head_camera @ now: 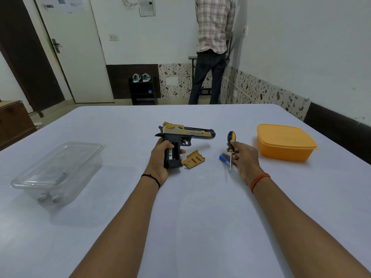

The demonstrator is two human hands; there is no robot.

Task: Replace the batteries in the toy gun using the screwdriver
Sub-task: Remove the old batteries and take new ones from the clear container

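Note:
A black and gold toy gun lies on its side at the table's middle, barrel pointing right. My left hand grips its handle, where the battery compartment is uncovered and a battery shows inside. The gold compartment cover lies on the table just right of the handle, with a tiny screw beside it. My right hand holds a yellow and black screwdriver, tip pointing toward me, and also holds a blue battery under its fingers.
A clear plastic container with a lid and a few batteries inside sits at the left. An orange lidded box stands at the right. A person in a checked shirt stands beyond the table's far edge, back turned.

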